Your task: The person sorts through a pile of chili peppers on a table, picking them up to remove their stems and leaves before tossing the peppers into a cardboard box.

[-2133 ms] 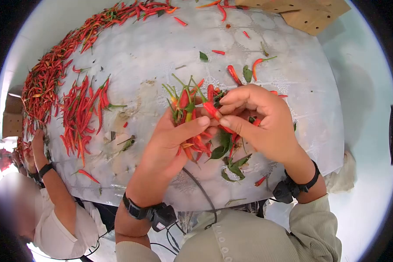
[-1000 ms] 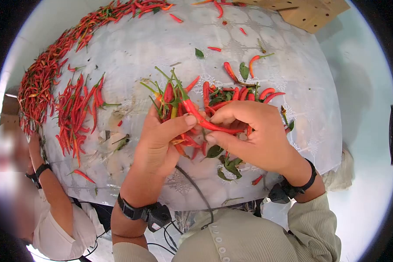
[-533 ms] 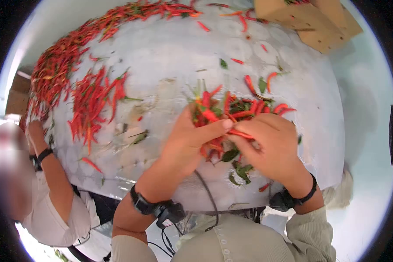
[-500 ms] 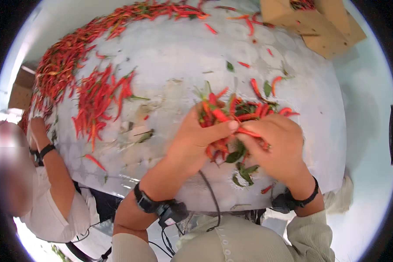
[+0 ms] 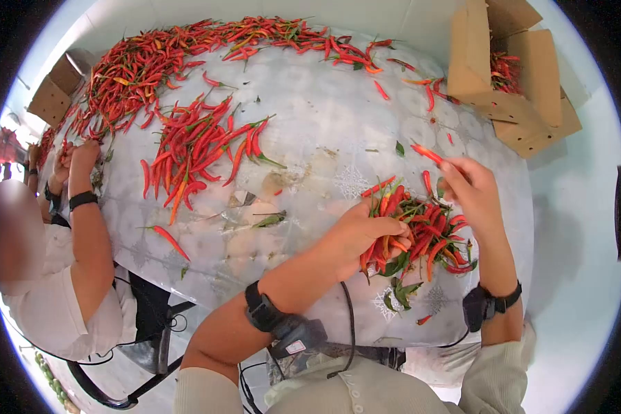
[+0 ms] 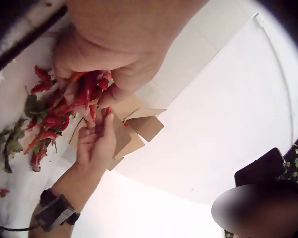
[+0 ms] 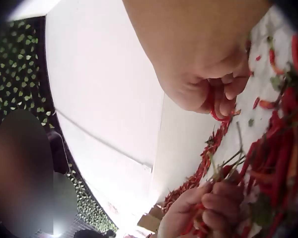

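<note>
Gripping a bunch of red chillies (image 5: 386, 205), left hand (image 5: 361, 236) has its fingers curled round the pods, likely to keep them bundled. Right hand (image 5: 473, 193), just to its right, pinches a single chilli (image 5: 426, 153) at the fingertips, above the loose chilli pile (image 5: 440, 238) between both hands. Open cardboard box (image 5: 531, 103) beyond the right hand holds more chillies. No legible writing.
</note>
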